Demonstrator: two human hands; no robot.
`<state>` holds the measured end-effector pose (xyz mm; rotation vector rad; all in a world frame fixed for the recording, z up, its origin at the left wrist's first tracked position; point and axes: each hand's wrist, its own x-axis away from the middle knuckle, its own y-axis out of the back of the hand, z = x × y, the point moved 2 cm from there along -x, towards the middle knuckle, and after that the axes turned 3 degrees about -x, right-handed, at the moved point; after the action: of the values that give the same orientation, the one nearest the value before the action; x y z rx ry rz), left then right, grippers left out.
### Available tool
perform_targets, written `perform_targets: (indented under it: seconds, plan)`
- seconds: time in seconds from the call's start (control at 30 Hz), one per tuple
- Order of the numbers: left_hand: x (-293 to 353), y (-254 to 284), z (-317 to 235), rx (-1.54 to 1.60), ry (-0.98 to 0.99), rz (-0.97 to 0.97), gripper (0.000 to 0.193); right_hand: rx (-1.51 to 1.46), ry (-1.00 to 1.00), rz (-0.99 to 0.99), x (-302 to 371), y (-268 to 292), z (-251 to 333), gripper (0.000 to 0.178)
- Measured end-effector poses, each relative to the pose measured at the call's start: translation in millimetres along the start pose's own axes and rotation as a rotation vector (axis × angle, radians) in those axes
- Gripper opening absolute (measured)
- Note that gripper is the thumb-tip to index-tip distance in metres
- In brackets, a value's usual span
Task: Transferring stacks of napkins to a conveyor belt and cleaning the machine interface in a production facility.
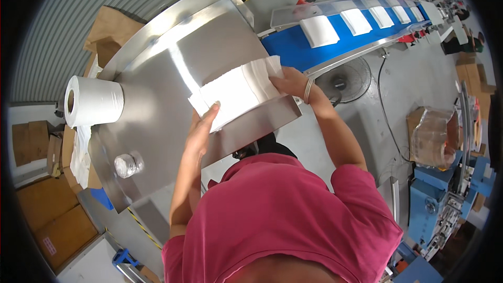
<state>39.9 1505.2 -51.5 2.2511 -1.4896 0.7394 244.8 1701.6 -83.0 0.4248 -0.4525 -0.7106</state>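
Between my two hands, a row of white folded tissues [233, 91] lies over the near edge of the steel table [157, 99]. My left hand [201, 130] grips its left end, the thumb resting on the front face. At the other end my right hand [291, 82] is closed round the tissues, its fingertips partly hidden behind them. Just beyond my right hand, a blue conveyor belt [287, 52] carries several separate white folded stacks, the closest being a white stack [319, 31].
A large white roll [105, 102] sits at the table's left edge, with a small clear roll [126, 165] nearer me. Cardboard boxes [52, 199] stand at the left. Below the conveyor is a floor fan [343, 81]. A plastic-lined carton [432, 136] and blue machinery [427, 204] are at the right.
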Motion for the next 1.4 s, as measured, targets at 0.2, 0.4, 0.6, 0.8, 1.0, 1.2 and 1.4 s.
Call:
perform_targets:
  seconds: [0.2, 0.4, 0.6, 0.8, 1.0, 1.2, 1.4]
  plan:
    - [3.1, -6.4, -2.3, 0.063, 0.006, 0.030, 0.103, -1.376, -0.531, -0.314, -5.9, 9.9, -37.2, 0.052]
    - [0.6, -16.1, -1.9, -0.057, 0.108, -0.014, 0.089, -0.809, -0.203, 0.022, 16.6, -1.1, 30.2, 0.057]
    - [-0.3, -19.3, -5.8, -0.096, 0.089, 0.041, 0.084, -1.072, -0.318, -0.087, 3.2, -6.8, 13.5, 0.050]
    - [-6.8, -13.3, 4.4, -0.046, 0.065, 0.016, 0.115, 0.001, -0.093, -0.016, -10.6, -4.2, -32.2, 0.041]
    - [-11.3, -12.6, 0.1, -0.068, 0.073, -0.020, 0.119, -1.378, -0.461, -0.050, -13.8, -7.7, -26.5, 0.059]
    - [1.3, -36.6, -16.4, -0.056, 0.075, -0.045, 0.118, -0.854, -0.184, -0.073, 9.8, -13.3, 27.9, 0.049]
    - [-4.2, -32.1, -8.1, -0.006, 0.070, -0.029, 0.108, -0.896, -0.237, -0.154, 5.1, -9.6, 19.8, 0.042]
